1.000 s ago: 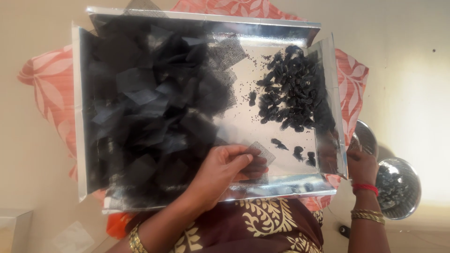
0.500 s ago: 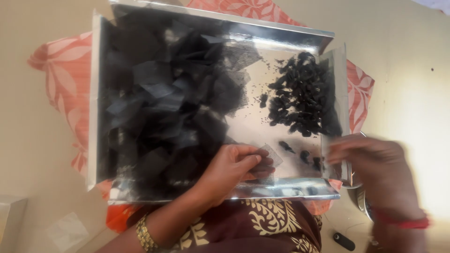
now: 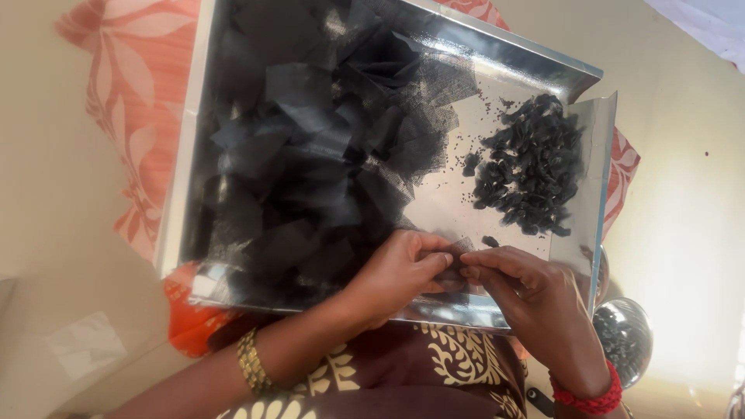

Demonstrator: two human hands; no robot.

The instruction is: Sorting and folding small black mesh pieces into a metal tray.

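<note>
Head view: a shiny rectangular metal tray (image 3: pixel 186 171) rests on the person's lap over a pink flower-printed cloth (image 3: pixel 124 101). A loose heap of black net fabric squares (image 3: pixel 310 147) fills the tray from nine o'clock to its centre; a pile of small black rolled net pieces (image 3: pixel 531 171) lies at two o'clock, well apart from the heap.

At six o'clock, against the tray's near rim, the left hand (image 3: pixel 396 275) and right hand (image 3: pixel 528 299) meet, fingers (image 3: pixel 485 260) narrowed together on one small black net piece (image 3: pixel 454 264), mostly hidden between them.

The piece is thin and springy, so in my judgement a slack pinch could let it unfold or slip into the heap. The tray looks tilted; a knee shift might slide the pile towards the round steel bowl (image 3: pixel 625 334) at four o'clock.
</note>
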